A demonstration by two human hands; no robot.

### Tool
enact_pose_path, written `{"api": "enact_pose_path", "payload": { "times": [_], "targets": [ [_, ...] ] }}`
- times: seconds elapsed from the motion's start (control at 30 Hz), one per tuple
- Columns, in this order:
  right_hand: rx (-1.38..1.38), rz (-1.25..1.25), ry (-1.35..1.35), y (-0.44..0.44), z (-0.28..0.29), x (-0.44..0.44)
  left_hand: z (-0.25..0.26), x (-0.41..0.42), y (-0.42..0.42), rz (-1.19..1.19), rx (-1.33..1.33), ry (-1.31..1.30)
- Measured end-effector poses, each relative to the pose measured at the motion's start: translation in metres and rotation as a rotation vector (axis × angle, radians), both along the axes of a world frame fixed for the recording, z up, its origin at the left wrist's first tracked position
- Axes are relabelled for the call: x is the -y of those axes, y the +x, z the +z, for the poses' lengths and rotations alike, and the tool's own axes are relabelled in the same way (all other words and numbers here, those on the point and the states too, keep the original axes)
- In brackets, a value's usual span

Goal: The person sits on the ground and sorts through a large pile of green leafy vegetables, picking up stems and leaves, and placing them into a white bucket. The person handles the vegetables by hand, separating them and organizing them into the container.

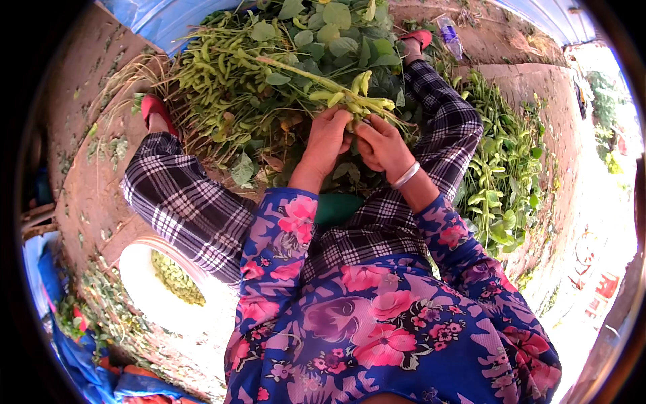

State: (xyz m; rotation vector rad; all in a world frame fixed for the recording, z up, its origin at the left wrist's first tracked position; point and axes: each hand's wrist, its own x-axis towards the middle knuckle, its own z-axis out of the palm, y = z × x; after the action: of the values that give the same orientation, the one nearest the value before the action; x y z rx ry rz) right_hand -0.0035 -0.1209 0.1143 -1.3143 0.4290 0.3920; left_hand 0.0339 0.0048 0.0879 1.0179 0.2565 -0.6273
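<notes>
Both hands meet at a cut soybean stalk [303,73] with green pods, above a large heap of podded soybean plants [227,76]. My left hand [329,135] pinches the stalk's pod-bearing part from the left. Close against it on the right, my right hand [382,144], with a silver bangle at the wrist, has its fingers closed at the base of the pods [359,96]. What lies between the fingertips is partly hidden. At the lower left, a white bucket [151,298] holds many picked green pods [176,278].
More soybean plants [497,177] lie on the ground beyond the right leg. A plastic bottle [450,36] with a purple label lies near the right red shoe [418,38]. Blue sheeting [166,17] borders the heap at the top. Leaf scraps litter the ground around the bucket.
</notes>
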Motion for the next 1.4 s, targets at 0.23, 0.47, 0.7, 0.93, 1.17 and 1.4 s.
{"api": "enact_pose_path", "payload": {
  "times": [0.23, 0.47, 0.7, 0.93, 1.17, 1.4],
  "targets": [
    [0.396, 0.039, -0.707, -0.004, -0.021, -0.004, -0.005, 0.007, -0.002, 0.005, -0.053, 0.166],
    [-0.022, -0.002, -0.068, 0.01, 0.011, 0.02, -0.012, -0.005, 0.006, -0.052, -0.054, -0.272],
    [-0.125, 0.184, 0.195, 0.026, 0.029, 0.059, -0.014, -0.011, 0.021, -0.067, 0.023, -0.156],
    [-0.17, 0.232, 0.229, 0.03, 0.028, 0.066, -0.005, 0.004, 0.022, -0.245, 0.11, -0.069],
    [-0.135, 0.252, 0.26, 0.025, 0.023, 0.06, -0.001, 0.011, 0.014, -0.281, 0.194, 0.116],
    [-0.033, 0.203, 0.024, 0.019, 0.03, 0.049, -0.01, 0.011, 0.01, -0.284, 0.151, 0.1]
  ]
}}
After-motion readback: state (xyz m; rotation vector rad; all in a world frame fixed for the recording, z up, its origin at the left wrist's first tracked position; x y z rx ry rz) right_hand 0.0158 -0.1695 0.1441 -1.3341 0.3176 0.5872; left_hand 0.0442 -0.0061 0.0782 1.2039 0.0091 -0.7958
